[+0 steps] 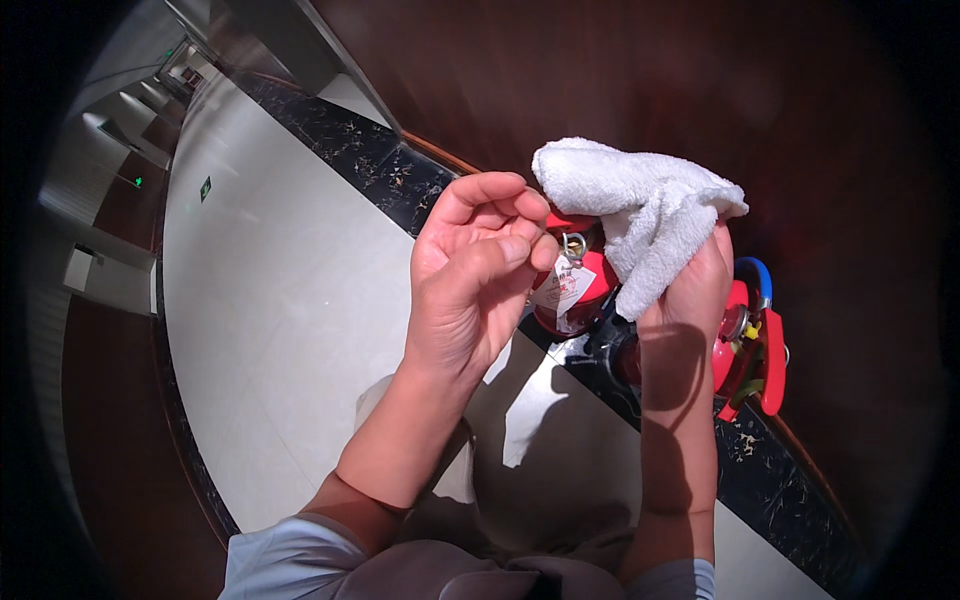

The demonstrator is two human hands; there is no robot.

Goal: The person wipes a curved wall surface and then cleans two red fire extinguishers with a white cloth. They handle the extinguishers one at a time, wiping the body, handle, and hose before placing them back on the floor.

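Note:
My right hand [694,281] is closed on a white terry cloth [649,202], which is bunched up and hangs over the fingers. To its left my left hand [487,262] is raised palm up with curled fingers; whether it pinches anything small cannot be told. Just beyond those fingers stands a red fire extinguisher [596,270] with a metal ring and a white paper tag [564,285] bearing writing. A second red fire extinguisher [724,364], with a red lever handle, a yellow piece and a blue curved part [757,277], is partly hidden behind my right forearm.
A dark reddish-brown wall panel [675,82] rises behind the extinguishers. Black marbled edging [360,161] runs along its foot. The pale glossy corridor floor [285,300] stretches away to the upper left, with a small green floor sign [205,189].

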